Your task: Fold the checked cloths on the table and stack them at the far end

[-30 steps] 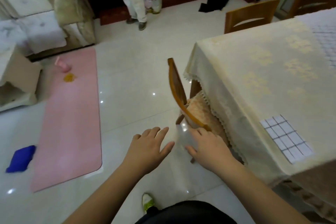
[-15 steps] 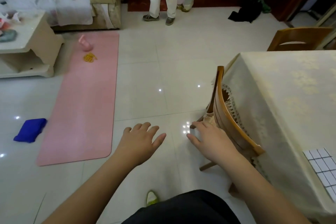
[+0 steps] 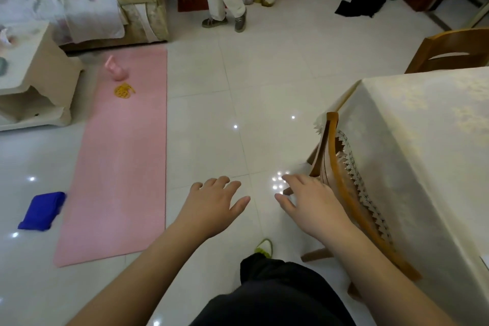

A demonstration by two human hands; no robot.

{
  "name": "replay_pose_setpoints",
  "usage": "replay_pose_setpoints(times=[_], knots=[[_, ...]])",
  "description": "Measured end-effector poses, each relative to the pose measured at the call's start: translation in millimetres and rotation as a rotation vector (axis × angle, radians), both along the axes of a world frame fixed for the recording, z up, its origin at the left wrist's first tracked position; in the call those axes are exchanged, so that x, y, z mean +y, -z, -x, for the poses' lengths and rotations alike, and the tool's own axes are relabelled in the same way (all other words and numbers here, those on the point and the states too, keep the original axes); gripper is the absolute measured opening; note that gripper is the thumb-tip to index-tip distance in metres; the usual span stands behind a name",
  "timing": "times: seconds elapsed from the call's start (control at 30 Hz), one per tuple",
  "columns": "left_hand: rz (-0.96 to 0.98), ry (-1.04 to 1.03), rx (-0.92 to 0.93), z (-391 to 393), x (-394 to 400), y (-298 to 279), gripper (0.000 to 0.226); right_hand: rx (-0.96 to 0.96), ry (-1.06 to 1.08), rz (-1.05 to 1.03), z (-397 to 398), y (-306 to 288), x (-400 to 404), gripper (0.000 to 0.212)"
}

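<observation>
Table (image 3: 423, 140) at right — two hands, left (image 3: 211, 206) and right (image 3: 312, 201), spread, holding nothing.

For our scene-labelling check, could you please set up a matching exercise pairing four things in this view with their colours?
Things:
1. mat on the floor
2. small cushion on the floor
3. chair at the table
4. tablecloth

Colours:
A. orange-brown wood
B. pale cream
C. pink
D. deep blue

Pairs: 1-C, 2-D, 3-A, 4-B
</observation>
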State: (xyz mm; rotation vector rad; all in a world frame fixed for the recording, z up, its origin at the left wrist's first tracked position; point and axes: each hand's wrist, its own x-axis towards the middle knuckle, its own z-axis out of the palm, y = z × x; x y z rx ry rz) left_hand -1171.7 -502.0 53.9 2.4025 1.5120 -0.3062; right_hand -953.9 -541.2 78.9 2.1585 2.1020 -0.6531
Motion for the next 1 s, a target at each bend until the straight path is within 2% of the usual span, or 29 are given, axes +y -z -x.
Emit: replay_pose_setpoints(times=[0.43, 0.67, 0.83, 1.0], knots=[[0.001, 0.127, -0.031, -86.1, 163.7, -10.0, 0.092, -0.016, 0.115, 0.016, -71.7, -3.1, 142.3, 0.057], [0.002, 0.229, -0.034, -120.3, 279.8, -2.9, 0.094, -0.058, 0.198, 0.038, -93.3, 4.8, 232.5, 0.055], [-0.004, 0.322, -0.028, -130.3, 377.4, 4.4, 0.069, -0.069, 0.267, 0.063, -92.4, 5.1, 318.4, 0.056], [-0.028, 0.389, -0.032, -130.1, 460.6, -7.8, 0.091, -0.076, 0.315, 0.052, -85.8, -5.7, 393.4, 0.055]])
